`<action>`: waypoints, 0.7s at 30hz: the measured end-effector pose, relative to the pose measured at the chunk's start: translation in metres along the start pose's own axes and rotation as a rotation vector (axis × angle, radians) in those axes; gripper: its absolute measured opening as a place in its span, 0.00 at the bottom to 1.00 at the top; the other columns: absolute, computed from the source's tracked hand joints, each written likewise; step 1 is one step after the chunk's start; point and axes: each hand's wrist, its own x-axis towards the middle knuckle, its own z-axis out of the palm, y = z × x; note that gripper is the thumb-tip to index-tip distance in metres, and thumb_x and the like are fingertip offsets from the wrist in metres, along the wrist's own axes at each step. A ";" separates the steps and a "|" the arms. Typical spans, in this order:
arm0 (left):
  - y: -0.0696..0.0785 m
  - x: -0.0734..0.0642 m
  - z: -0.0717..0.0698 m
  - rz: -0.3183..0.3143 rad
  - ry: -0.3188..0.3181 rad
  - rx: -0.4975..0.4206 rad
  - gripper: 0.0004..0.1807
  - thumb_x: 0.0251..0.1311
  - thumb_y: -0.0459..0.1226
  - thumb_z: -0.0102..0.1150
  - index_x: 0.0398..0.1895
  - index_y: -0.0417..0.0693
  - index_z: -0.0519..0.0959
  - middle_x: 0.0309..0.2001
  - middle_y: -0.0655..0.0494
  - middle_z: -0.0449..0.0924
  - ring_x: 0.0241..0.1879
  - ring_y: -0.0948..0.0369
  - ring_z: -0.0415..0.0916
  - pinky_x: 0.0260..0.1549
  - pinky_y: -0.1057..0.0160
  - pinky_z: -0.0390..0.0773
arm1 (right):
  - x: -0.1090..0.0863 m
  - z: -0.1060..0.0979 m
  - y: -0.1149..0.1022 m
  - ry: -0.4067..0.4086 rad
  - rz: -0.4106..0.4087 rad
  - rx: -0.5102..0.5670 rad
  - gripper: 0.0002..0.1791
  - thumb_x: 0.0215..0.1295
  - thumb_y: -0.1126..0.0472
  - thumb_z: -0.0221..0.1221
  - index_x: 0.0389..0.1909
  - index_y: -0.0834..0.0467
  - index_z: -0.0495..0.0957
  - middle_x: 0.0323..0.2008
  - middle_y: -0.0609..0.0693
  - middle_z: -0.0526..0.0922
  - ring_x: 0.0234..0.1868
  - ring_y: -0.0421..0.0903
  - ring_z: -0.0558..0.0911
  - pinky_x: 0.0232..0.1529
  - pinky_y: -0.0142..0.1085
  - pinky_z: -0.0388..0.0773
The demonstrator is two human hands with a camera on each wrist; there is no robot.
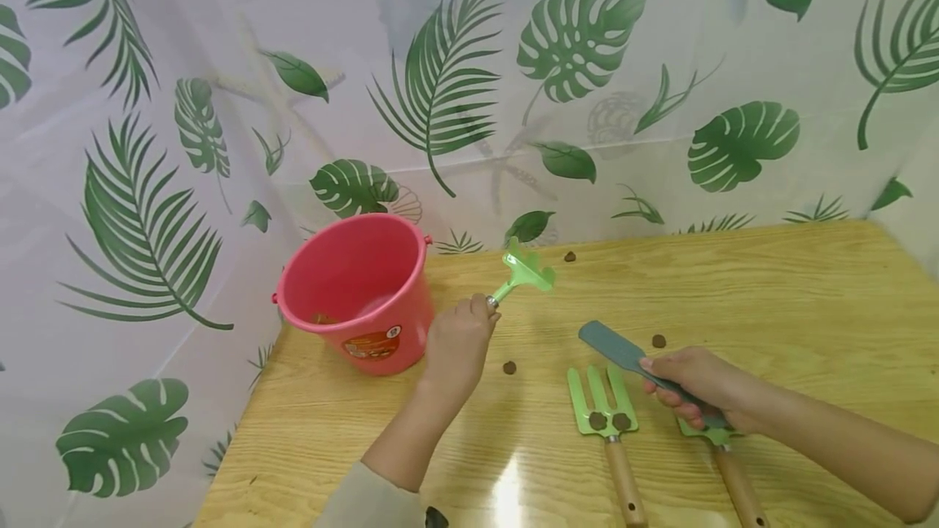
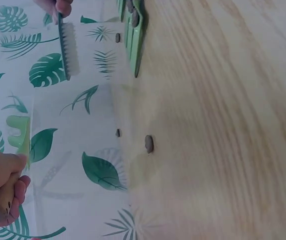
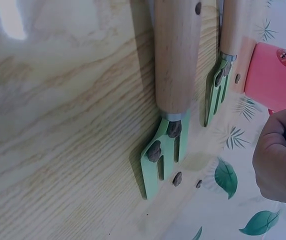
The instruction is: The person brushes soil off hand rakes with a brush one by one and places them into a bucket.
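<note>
My left hand [image 1: 456,349] grips the wooden handle [image 2: 5,195] of a small green hand rake [image 1: 525,270], held up beside the bucket with its prongs pointing away. In my right hand [image 1: 707,381] is a flat grey-green brush [image 1: 614,345]; its row of bristles shows in the left wrist view. Below the brush a green hand fork [image 1: 599,398] with a wooden handle lies on the table, with two dark brown lumps [image 3: 154,151] near its base. A second green fork [image 1: 736,479] lies partly hidden under my right hand and wrist.
A red bucket [image 1: 421,312] stands at the table's back left, with something yellowish low inside. Several small brown lumps [image 1: 509,367] lie scattered on the wooden table [image 1: 807,300]. A dark object [image 1: 436,517] shows at the near edge. Leaf-print sheeting [image 1: 469,145] rises behind and left.
</note>
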 end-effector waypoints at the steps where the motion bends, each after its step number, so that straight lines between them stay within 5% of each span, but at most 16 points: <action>1: -0.002 0.001 0.000 -0.002 0.001 0.001 0.17 0.52 0.46 0.67 0.25 0.44 0.73 0.16 0.55 0.74 0.13 0.60 0.72 0.12 0.66 0.71 | 0.000 -0.001 0.000 0.003 -0.001 -0.006 0.20 0.75 0.51 0.41 0.35 0.62 0.71 0.16 0.42 0.66 0.12 0.34 0.62 0.16 0.26 0.64; 10: -0.021 0.013 -0.009 0.037 -0.011 0.001 0.16 0.54 0.44 0.67 0.26 0.42 0.74 0.17 0.54 0.74 0.15 0.59 0.73 0.14 0.66 0.72 | -0.005 -0.008 -0.001 0.003 -0.017 -0.029 0.20 0.75 0.50 0.40 0.32 0.60 0.71 0.16 0.42 0.65 0.13 0.35 0.62 0.17 0.27 0.65; 21: -0.039 0.016 -0.026 0.023 -0.152 -0.193 0.13 0.56 0.42 0.65 0.29 0.43 0.75 0.20 0.55 0.75 0.18 0.59 0.73 0.16 0.66 0.73 | -0.006 -0.019 0.001 0.042 0.000 -0.083 0.21 0.75 0.48 0.40 0.33 0.61 0.70 0.15 0.42 0.65 0.12 0.35 0.63 0.14 0.27 0.64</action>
